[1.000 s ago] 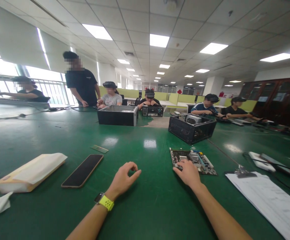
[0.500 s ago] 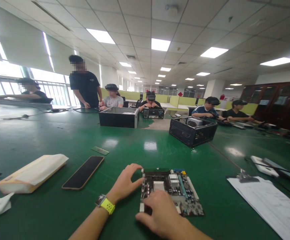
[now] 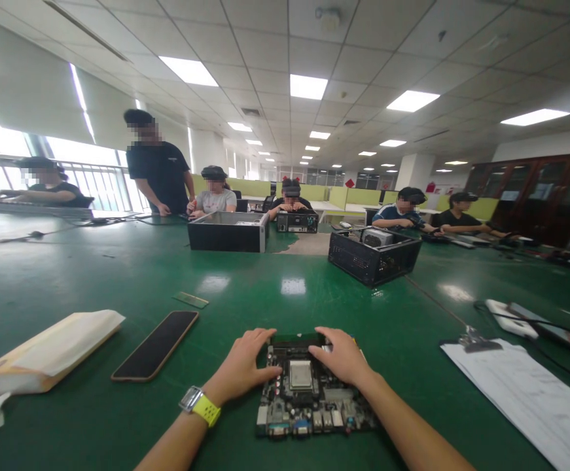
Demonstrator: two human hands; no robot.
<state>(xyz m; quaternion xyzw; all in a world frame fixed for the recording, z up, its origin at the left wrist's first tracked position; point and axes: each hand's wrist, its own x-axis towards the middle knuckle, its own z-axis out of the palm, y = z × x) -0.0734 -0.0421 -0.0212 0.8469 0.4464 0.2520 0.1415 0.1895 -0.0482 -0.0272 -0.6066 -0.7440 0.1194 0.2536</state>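
A motherboard (image 3: pixel 331 394) lies on the green tabletop close in front of me, with a square silver processor (image 3: pixel 300 375) in its socket and a row of ports along the near edge. At the board's far left corner is my left hand (image 3: pixel 240 365), thumb and fingers spread apart around that corner. My right hand (image 3: pixel 344 355) reaches over the far right part of the board, its thumb apart from the forefinger, hiding slots there. Both hands appear to touch the board; no firm grip shows. A watch (image 3: pixel 200 404) with a yellow strap is on my left wrist.
Left of the board lie a phone (image 3: pixel 157 345), a tissue pack (image 3: pixel 52 353) and a thin green strip (image 3: pixel 191 300). A clipboard (image 3: pixel 520 386) with papers lies right. Farther off stand a black computer case (image 3: pixel 374 256) and another case (image 3: pixel 226 237). Several people are around the table.
My right hand has gone from the board's near left side to its far right part, uncovering the processor and ports. The board has shifted slightly left and nearer; my left hand stays beside it.
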